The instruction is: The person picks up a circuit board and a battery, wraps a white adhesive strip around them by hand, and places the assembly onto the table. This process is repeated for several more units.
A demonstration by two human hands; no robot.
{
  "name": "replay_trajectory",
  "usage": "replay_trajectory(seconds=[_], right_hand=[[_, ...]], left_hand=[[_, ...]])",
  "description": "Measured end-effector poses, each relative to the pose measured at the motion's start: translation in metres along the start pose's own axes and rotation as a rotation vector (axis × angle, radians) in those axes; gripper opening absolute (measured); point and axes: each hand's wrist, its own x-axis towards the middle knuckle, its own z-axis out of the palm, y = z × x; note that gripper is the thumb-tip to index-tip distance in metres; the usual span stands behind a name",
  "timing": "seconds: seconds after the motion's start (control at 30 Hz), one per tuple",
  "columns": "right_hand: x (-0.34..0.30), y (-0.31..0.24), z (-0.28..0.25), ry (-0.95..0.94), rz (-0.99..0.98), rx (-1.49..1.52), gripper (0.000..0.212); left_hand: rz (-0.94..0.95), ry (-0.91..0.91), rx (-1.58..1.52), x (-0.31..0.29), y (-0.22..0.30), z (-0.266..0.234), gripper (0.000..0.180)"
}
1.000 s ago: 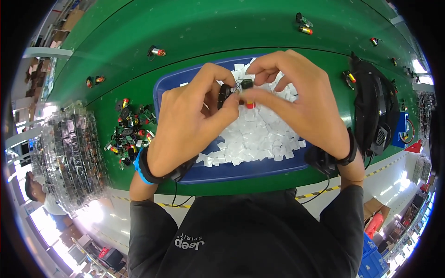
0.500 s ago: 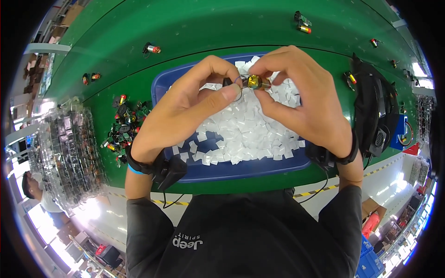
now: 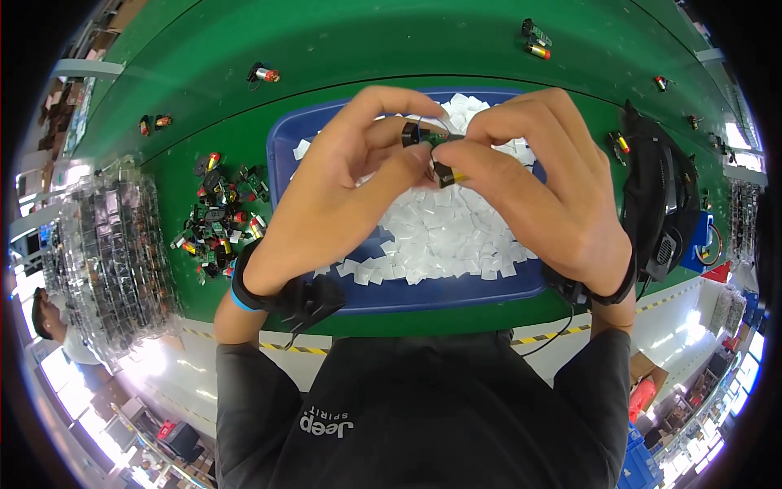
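Over the blue tray (image 3: 444,302), both hands hold one small electronic assembly (image 3: 441,140) with a green circuit board, a black end piece and thin wires. My left hand (image 3: 330,204) grips its black end between thumb and fingers. My right hand (image 3: 558,191) pinches the other side, its thumb pressed near the board. A dark and yellow cylindrical part (image 3: 445,174) shows below the right fingers; most of it is hidden. Under the hands, many small white square pieces (image 3: 452,232) lie heaped in the tray.
Left of the tray is a pile of similar assemblies (image 3: 218,213); a few more, such as this one (image 3: 265,74), lie scattered on the green table (image 3: 391,49). Clear plastic trays (image 3: 110,253) are stacked at the left. A black bag (image 3: 652,196) lies at the right. A person (image 3: 50,318) is beyond the left side.
The assembly has been turned between my fingers, so its green board now shows. The yellow-wrapped part has dropped lower, and my right thumb has closed in towards my left fingertips.
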Motion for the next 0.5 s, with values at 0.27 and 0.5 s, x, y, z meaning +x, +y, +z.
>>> replay_trajectory(seconds=[0.27, 0.5], right_hand=[[-0.002, -0.008, -0.004, -0.009, 0.042, -0.133, 0.040], [-0.003, -0.013, -0.004, -0.032, 0.071, -0.166, 0.040]], left_hand=[[-0.073, -0.123, 0.022, -0.003, 0.001, -0.004, 0.031], [0.007, -0.122, 0.079, -0.001, 0.000, -0.003, 0.035]])
